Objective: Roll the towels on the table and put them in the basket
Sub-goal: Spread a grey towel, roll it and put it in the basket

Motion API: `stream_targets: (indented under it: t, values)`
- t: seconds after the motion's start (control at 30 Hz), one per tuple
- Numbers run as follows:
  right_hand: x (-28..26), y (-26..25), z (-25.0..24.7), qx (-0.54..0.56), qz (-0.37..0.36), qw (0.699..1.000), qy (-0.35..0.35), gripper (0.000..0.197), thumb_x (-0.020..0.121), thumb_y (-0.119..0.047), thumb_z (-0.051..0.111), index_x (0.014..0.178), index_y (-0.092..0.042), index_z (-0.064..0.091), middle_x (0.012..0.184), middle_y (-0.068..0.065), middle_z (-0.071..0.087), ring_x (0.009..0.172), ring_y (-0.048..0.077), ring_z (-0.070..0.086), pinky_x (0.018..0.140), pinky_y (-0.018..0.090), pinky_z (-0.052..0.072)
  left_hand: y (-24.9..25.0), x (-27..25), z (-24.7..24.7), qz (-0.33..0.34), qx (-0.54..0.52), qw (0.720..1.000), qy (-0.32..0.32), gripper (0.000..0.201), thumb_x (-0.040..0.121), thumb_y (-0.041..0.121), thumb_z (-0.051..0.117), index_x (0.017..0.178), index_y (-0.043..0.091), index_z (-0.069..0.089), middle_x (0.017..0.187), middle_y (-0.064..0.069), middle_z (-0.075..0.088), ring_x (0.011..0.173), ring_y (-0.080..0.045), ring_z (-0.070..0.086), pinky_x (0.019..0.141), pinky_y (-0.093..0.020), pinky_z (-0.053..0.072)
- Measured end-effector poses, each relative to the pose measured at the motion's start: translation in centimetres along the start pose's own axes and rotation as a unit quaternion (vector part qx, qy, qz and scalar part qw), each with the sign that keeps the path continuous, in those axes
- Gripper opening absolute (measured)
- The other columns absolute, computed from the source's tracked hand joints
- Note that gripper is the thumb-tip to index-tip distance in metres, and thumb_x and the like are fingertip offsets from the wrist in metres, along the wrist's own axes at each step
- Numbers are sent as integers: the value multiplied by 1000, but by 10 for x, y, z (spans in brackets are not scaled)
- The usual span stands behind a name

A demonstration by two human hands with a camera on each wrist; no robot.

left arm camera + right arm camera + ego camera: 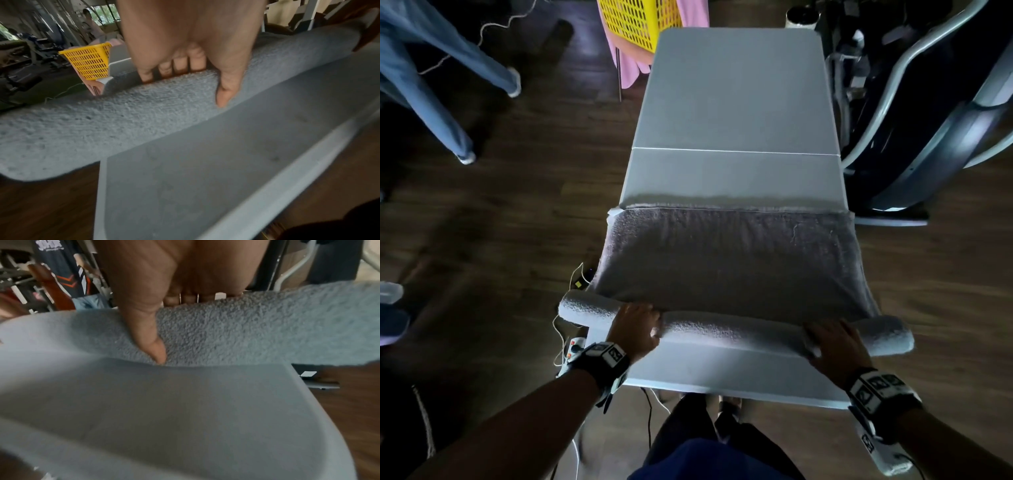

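— Towel (729,263): grey, spread across the near half of the table (736,102), its near edge wound into a slim roll (736,329) that sticks out past both sides of the table.

— So how far along would you say?

— Early, I'd judge. Only a few turns are wound. Most of the cloth lies flat beyond the roll, up to about the seam across the table.

— And the hands?

— Both are on the roll. The left hand (637,325) curls over it, fingers (180,66) on the far side, thumb (226,91) down the near face. The right hand (832,342) does the same near the other end, thumb (152,340) pressed into the pile, fingers tucked over the top. Clamped on the roll, each of them.

— The basket?

— Basket (640,20) is yellow, past the table's far left corner, with pink cloth (630,65) hanging beside it. I can't see inside, so I can't tell whether any towel is in it. This one still needs rolling to its far hem, then carrying over.

— Any writing?

— The wrist bands (606,356) carry black-and-white square markers, no words I can read. In the right wrist view a dark garment (59,264) hangs behind with white lettering at the top, too blurred to make out.
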State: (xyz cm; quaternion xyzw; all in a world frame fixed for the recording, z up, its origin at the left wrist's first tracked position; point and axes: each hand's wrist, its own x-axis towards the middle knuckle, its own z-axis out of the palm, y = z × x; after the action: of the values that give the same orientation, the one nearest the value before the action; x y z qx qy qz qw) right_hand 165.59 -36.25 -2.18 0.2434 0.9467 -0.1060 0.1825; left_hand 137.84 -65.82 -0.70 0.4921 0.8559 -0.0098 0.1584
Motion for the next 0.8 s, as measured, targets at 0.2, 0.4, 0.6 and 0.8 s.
stream_targets:
  t: [0.2, 0.4, 0.6, 0.8]
  values:
    - [19, 5, -25, 26, 57, 998, 24, 61, 86, -56, 32, 141, -33, 40, 151, -5, 35, 139, 21, 29, 113, 41, 16, -10, 23, -13, -50, 50, 997, -12, 55, 86, 39, 40, 118, 2, 65, 113, -17, 67, 98, -33, 66, 85, -47, 52]
    - [3, 11, -4, 36, 21, 999, -2, 57, 60, -27, 82, 114, -16, 66, 105, 6, 66, 102, 37, 62, 95, 54, 38, -13, 15, -13, -3, 19, 1000, 0, 25, 75, 37, 58, 85, 16, 68, 84, -3, 68, 84, -29, 67, 80, -38, 44]
    - [27, 18, -26, -2, 56, 997, -47, 45, 87, -47, 39, 130, -37, 48, 137, -6, 49, 126, 19, 45, 105, 44, 31, -11, 37, -31, -3, 42, 998, -51, 48, 86, 44, 34, 96, 13, 70, 101, -8, 67, 93, -32, 66, 84, -42, 45]
    - [19, 12, -24, 13, 70, 997, -17, 62, 94, -55, 40, 147, -26, 29, 154, -3, 28, 142, 19, 24, 115, 43, 4, -13, 31, -9, 6, 50, 997, -66, 50, 68, 45, 72, 102, 7, 69, 99, -10, 71, 90, -29, 68, 82, -39, 52]
